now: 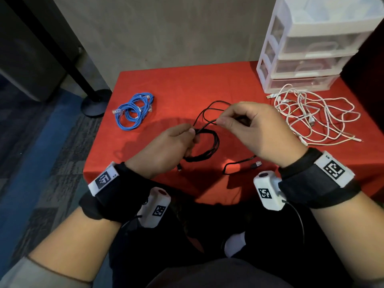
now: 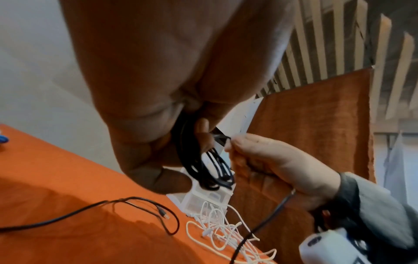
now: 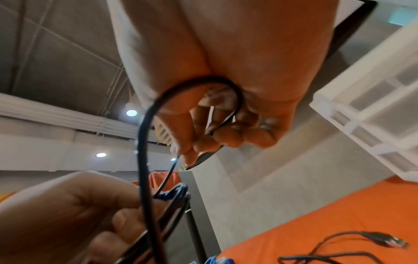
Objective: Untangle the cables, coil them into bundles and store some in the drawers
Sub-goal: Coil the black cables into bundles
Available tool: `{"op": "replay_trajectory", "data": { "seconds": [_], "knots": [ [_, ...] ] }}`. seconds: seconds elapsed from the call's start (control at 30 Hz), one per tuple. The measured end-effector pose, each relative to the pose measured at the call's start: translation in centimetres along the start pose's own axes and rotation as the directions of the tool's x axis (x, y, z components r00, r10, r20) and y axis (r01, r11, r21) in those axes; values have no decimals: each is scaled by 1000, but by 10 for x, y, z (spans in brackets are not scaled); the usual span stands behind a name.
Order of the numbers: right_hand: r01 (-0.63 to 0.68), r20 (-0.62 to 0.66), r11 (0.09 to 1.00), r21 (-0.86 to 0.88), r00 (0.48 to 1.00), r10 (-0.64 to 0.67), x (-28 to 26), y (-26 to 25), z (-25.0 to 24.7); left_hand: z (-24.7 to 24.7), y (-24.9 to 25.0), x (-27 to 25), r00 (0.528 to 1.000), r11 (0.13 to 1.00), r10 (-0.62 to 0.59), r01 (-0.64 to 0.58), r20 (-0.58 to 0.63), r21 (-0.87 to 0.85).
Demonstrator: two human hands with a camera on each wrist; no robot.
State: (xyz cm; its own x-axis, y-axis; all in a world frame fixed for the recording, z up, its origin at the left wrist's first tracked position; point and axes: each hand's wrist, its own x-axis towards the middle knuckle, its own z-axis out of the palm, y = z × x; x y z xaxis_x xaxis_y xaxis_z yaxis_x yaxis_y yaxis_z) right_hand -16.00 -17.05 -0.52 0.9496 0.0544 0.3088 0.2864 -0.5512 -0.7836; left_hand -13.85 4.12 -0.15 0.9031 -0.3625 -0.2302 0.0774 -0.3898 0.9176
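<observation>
A thin black cable hangs as a small coil above the red table. My left hand grips the top of that coil between thumb and fingers. Just to its right, my right hand pinches a loose strand of the same black cable, which loops away behind the fingers. The cable's free tail with a USB plug lies on the cloth near the front edge; the USB plug shows again in the right wrist view. Blue network cables lie coiled at the left.
A tangle of white cables lies at the right, in front of a white plastic drawer unit with translucent drawers pushed in. A black stand base sits on the floor beyond the table's left edge. A grey wall rises behind.
</observation>
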Motion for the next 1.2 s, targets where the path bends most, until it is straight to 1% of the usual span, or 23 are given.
{"op": "replay_trajectory", "data": {
  "seconds": [0.07, 0.1, 0.17, 0.23, 0.33, 0.37, 0.43, 0.53, 0.6, 0.67, 0.73, 0.77, 0.8, 0.83, 0.87, 0.9, 0.93, 0.97, 1.0, 1.07, 1.13, 1.2],
  "knots": [
    [19, -72, 1000, -18, 997, -20, 5, 0, 2, 3, 2, -2, 997, 1000, -4, 6, 81, -22],
    [10, -88, 1000, -6, 996, -11, 8, 1, 4, 4, 3, -3, 991, 998, 17, -9, 129, -63],
    [-27, -79, 999, 40, 996, 30, 11, 5, 10, 5, 6, -7, 978, 987, 79, -50, 191, -152],
    [-73, -27, 993, 92, 997, 76, 11, 8, 15, 7, 9, -12, 977, 975, 110, -71, 184, -209],
    [-91, 61, 991, 93, 994, 86, 5, 11, 19, 5, 8, -13, 987, 967, 122, -95, 107, -235],
    [-93, 97, 992, 82, 992, 84, 3, 12, 19, 3, 7, -11, 989, 970, 126, -107, 76, -217],
    [-74, 177, 996, 52, 982, 63, -3, 13, 18, 0, 0, -8, 988, 983, 150, -147, 18, -112],
    [-51, 257, 998, 38, 966, 40, -9, 9, 12, -2, -7, -5, 973, 975, 221, -221, -71, 7],
    [-51, 291, 995, 81, 956, 25, -11, 7, 9, -5, -8, -2, 954, 956, 283, -272, -95, 110],
    [-49, 308, 990, 133, 951, 6, -12, 6, 6, -8, -6, 0, 939, 919, 332, -301, -89, 254],
    [-40, 292, 990, 134, 956, -1, -11, 6, 8, -8, -4, 2, 924, 886, 367, -312, -106, 342],
    [-30, 262, 993, 115, 965, -1, -11, 7, 10, -7, -4, 3, 916, 876, 381, -316, -122, 363],
    [4, 205, 998, 69, 979, -18, -11, 7, 13, -6, -4, 4, 911, 872, 388, -315, -138, 375],
    [60, 117, 998, -19, 991, -57, -11, 7, 15, -4, -6, 7, 907, 871, 391, -309, -158, 382],
    [120, 13, 983, -136, 993, -119, -10, 7, 17, -2, -7, 8, 901, 870, 393, -300, -183, 390],
    [162, -82, 958, -238, 979, -186, -10, 4, 17, 0, -9, 10, 893, 870, 395, -290, -214, 399],
    [184, -141, 940, -287, 963, -231, -10, -1, 17, 1, -10, 11, 883, 871, 399, -281, -246, 404],
    [202, -151, 934, -294, 955, -254, -10, -4, 16, 4, -11, 12, 872, 872, 405, -278, -275, 404],
    [208, -125, 936, -285, 960, -251, -11, -7, 17, 6, -12, 13, 861, 871, 413, -279, -296, 403],
    [148, -50, 952, -269, 985, -167, -12, -9, 23, 12, -11, 15, 845, 867, 430, -286, -319, 409],
    [63, -30, 951, -304, 997, -75, -12, -7, 30, 19, -11, 17, 839, 865, 435, -289, -326, 411],
    [7, -13, 939, -344, 1000, -12, -9, -7, 34, 24, -12, 19, 833, 860, 443, -291, -332, 419]
  ]
}}
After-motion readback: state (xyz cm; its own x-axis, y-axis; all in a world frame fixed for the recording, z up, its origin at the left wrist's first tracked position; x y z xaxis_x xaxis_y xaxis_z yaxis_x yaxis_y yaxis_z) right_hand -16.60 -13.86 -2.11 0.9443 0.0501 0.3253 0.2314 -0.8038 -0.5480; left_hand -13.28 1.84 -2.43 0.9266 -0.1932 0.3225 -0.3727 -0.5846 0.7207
